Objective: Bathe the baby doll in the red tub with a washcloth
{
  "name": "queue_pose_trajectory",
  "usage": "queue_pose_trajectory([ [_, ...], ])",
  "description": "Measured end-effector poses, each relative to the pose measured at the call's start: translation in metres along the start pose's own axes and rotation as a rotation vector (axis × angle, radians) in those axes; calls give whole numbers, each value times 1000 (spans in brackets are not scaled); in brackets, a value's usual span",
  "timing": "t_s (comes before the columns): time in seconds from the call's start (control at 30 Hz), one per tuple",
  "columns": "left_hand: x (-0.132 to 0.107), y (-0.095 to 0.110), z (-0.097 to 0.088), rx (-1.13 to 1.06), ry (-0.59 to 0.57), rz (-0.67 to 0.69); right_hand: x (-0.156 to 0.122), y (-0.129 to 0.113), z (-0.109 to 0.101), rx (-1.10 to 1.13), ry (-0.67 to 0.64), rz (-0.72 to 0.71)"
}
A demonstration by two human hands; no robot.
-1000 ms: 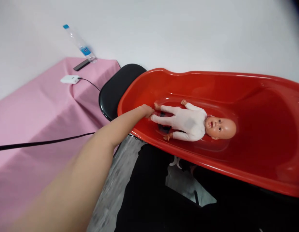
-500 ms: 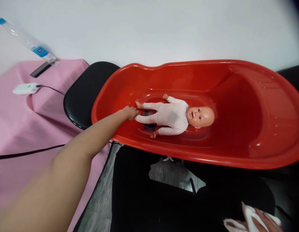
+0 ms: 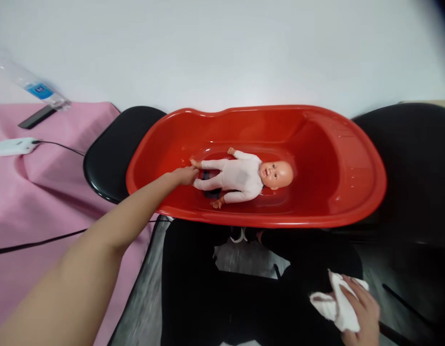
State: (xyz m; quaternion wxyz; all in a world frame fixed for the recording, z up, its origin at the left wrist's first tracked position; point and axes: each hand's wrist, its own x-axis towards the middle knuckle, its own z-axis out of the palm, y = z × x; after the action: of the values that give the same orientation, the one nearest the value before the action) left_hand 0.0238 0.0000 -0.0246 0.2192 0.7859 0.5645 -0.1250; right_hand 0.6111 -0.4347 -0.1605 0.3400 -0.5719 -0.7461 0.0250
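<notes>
The doll point(image 3: 240, 175) lies on its back in the bottom of the red tub point(image 3: 280, 222), face turned up. Its long axis runs along the length of the tub, from left to right in the view. The head points to the right and the feet point to the left, toward the left hand point(image 3: 184, 175). The doll wears a pale, close suit that covers the body, arms and legs. Its head, hands and feet are bare, and the head is smooth and without hair. The arms are a little spread and the legs are nearly straight. Something dark lies under the legs, but I cannot tell what it is.

The left arm reaches over the near rim of the tub, and the left hand is at the feet of the doll and touches them. Its fingers are hidden behind the back of the hand, so I cannot tell if they grip a foot or only rest on it.

The right hand point(image 3: 362, 312) is low at the right, well apart from the doll and outside the tub. Its fingers point(image 3: 352, 294) are curled around a crumpled white cloth point(image 3: 330, 305).

The left end of the tub rests on a black seat point(image 3: 107, 158). Further left is a counter point(image 3: 35, 192) covered in pink, with a plastic bottle point(image 3: 31, 86), a white device point(image 3: 9, 146) and a black cable point(image 3: 38, 242) on it.
</notes>
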Motion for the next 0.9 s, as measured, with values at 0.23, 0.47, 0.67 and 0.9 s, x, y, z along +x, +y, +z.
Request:
queue_pose_trajectory([
  [0.23,-82,142,-8,-567,568,315,46,-55,9,20,32,346],
  [0.47,-198,269,121,-730,1021,828,134,-114,9,516,228,423],
  [0.67,-225,289,237,-698,884,731,260,-68,-59,-48,477,12],
  [0.9,-225,285,267,-747,812,727,425,-10,-79,-358,222,283],
])
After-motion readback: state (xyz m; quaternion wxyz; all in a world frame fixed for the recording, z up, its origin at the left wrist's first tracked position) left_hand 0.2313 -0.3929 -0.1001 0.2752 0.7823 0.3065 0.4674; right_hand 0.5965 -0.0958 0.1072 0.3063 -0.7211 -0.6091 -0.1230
